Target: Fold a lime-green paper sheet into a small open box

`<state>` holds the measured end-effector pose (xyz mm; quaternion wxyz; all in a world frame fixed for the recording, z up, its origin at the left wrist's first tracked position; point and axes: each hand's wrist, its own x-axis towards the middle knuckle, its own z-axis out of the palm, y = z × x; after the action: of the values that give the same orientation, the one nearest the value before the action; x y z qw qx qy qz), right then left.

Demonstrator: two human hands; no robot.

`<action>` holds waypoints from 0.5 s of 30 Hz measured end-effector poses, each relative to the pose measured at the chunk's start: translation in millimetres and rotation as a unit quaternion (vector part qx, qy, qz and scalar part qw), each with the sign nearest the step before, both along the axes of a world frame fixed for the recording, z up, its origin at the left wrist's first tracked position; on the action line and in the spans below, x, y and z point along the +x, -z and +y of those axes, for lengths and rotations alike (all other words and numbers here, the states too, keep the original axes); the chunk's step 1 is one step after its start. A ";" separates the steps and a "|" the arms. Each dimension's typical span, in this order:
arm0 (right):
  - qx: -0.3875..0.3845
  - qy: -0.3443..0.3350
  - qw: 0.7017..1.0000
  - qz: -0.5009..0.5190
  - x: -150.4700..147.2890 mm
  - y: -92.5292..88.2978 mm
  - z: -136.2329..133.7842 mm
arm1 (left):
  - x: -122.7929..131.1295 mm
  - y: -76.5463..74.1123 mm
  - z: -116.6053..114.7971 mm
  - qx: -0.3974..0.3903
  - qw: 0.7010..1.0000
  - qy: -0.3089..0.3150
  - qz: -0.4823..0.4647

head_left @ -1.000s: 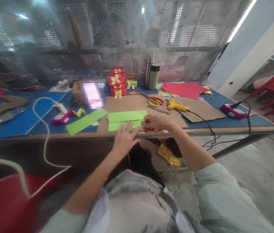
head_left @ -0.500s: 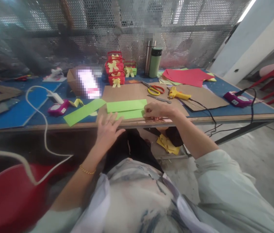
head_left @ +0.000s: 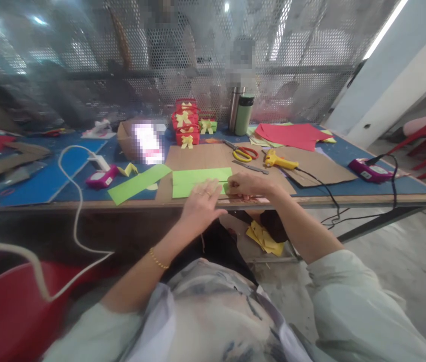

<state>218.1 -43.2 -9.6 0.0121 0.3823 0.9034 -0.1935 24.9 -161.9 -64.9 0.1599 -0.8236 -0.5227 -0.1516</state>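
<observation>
A folded green paper sheet (head_left: pixel 197 180) lies on a brown cardboard board (head_left: pixel 205 158) near the table's front edge. My left hand (head_left: pixel 202 205) rests flat on the paper's near edge, fingers stretched out and apart. My right hand (head_left: pixel 248 185) is closed in a pinch at the paper's right end, beside a ruler-like strip (head_left: pixel 241 199) along the table edge. A second green paper strip (head_left: pixel 139 183) lies slanted to the left.
Behind the paper lie scissors (head_left: pixel 243 152), a yellow glue gun (head_left: pixel 278 161) with a black cord, red and yellow paper sheets (head_left: pixel 291 137), small red gift boxes (head_left: pixel 185 125), two flasks (head_left: pixel 241 113) and a cardboard box (head_left: pixel 128 141). A white cable (head_left: pixel 73 221) hangs off the table. Mesh wall behind.
My left hand has moved from the table edge up and right onto the green paper. The right hand stays pinched at the paper's right end.
</observation>
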 end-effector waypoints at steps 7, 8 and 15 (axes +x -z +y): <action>-0.014 -0.014 0.999 0.025 0.3 4.0 1.0 | 0.3 24.4 10.2 0.006 1.000 -0.014 0.020; -0.017 -0.014 0.999 0.029 0.3 5.2 1.7 | -6.8 25.3 5.8 0.010 1.000 -0.021 0.020; -0.026 0.000 0.999 0.043 -1.1 5.9 0.4 | -46.9 30.7 -14.0 0.033 0.999 -0.043 0.007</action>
<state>217.0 -42.7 -15.5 -0.0169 0.3731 0.8979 -0.2330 -22.0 -175.9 -95.5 0.1970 -0.7958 -0.5508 -0.1566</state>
